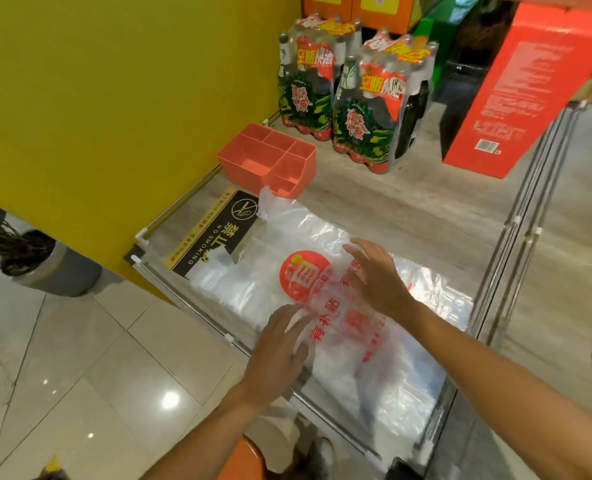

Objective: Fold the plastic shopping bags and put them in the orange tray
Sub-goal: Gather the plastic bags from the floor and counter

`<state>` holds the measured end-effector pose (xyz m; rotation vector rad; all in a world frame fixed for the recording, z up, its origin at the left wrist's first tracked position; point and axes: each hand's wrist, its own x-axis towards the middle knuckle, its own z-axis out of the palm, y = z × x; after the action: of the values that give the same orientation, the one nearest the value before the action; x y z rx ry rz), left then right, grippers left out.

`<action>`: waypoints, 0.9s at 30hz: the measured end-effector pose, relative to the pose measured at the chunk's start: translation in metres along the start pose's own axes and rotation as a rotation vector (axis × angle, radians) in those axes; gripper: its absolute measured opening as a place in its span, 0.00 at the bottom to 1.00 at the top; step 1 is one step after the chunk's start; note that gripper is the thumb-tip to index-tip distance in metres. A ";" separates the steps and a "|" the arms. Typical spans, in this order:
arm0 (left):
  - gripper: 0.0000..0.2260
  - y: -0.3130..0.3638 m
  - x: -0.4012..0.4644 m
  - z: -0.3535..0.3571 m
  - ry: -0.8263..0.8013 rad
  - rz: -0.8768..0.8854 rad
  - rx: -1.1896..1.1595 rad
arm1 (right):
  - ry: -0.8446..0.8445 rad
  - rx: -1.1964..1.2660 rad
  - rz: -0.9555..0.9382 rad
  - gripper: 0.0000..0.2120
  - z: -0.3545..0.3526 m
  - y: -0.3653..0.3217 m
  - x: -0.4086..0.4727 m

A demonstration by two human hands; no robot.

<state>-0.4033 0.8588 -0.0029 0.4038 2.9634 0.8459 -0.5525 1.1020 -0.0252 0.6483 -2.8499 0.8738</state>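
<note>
While the bag [322,299] lay spread flat and unfolded on the shelf [408,209], the tray [246,157] sat apart at the back by the yellow wall [97,98], its visible compartments empty. Folding looked barely begun; all placing was left. Left hand [277,355] pressed the near edge, fingers straight. Right hand [377,275] lay flat, fingers spread, beside the red logo. Bottle packs [350,98] and a red box [523,91] crowded the back; the shelf's rail ran just under the left hand.
</note>
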 end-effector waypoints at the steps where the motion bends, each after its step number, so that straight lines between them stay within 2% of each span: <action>1: 0.21 -0.007 0.008 0.005 -0.029 0.069 0.075 | 0.013 -0.009 -0.041 0.22 0.003 -0.001 -0.014; 3: 0.23 -0.019 0.020 0.016 -0.153 0.108 0.143 | -0.014 -0.060 -0.074 0.22 0.011 -0.004 -0.042; 5: 0.24 -0.024 0.025 0.024 -0.297 0.077 0.177 | -0.063 -0.120 -0.079 0.24 0.019 -0.001 -0.064; 8: 0.28 -0.023 0.026 0.025 -0.387 0.062 0.230 | -0.151 -0.221 -0.057 0.25 0.021 0.009 -0.076; 12: 0.29 -0.008 0.030 0.008 -0.380 0.105 0.215 | -0.124 -0.160 0.021 0.18 0.007 -0.002 -0.074; 15: 0.21 -0.005 0.028 -0.012 -0.287 0.250 0.171 | -0.159 -0.212 0.148 0.26 -0.012 -0.028 -0.092; 17: 0.24 -0.001 0.021 -0.031 -0.285 0.306 0.177 | -0.182 -0.198 0.204 0.33 -0.024 -0.049 -0.112; 19: 0.26 -0.002 0.010 -0.049 -0.320 0.257 0.216 | -0.167 -0.169 0.233 0.41 -0.032 -0.072 -0.131; 21: 0.29 -0.010 -0.004 -0.067 -0.349 0.271 0.274 | -0.127 -0.164 0.273 0.35 -0.036 -0.097 -0.150; 23: 0.35 -0.021 -0.021 -0.082 -0.341 0.364 0.312 | -0.091 -0.178 0.289 0.28 -0.034 -0.127 -0.170; 27: 0.28 -0.038 -0.075 -0.101 -0.314 0.492 0.342 | -0.011 -0.211 0.297 0.28 -0.018 -0.200 -0.220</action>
<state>-0.3502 0.7563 0.0606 1.1915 2.7333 0.2421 -0.2698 1.0444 0.0470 0.2098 -3.0391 0.5867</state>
